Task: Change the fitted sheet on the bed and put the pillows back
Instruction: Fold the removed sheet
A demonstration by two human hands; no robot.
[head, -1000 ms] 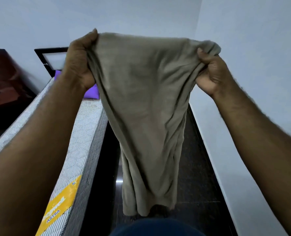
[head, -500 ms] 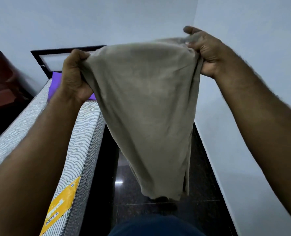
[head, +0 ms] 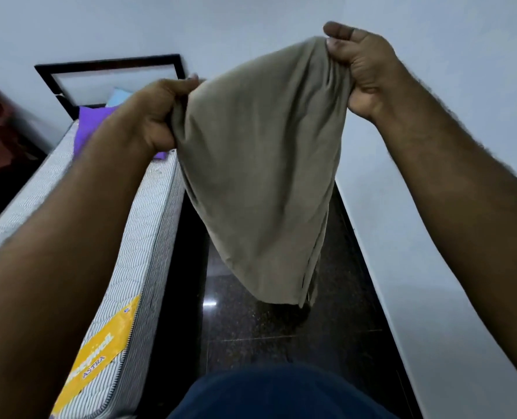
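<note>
Beside the bare mattress (head: 148, 225), the left hand (head: 157, 116) and right hand (head: 363, 71) each clench an edge of the olive fitted sheet (head: 260, 176), apparently unfolding it; next, find 1 corner.

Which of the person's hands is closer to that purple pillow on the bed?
Left. The left hand grips the sheet just in front of the purple pillow; the right hand holds the other end, off toward the wall.

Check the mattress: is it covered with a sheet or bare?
Bare. The mattress shows its quilted striped ticking and yellow brand label; the olive sheet hangs bunched from the left hand and right hand.
</note>
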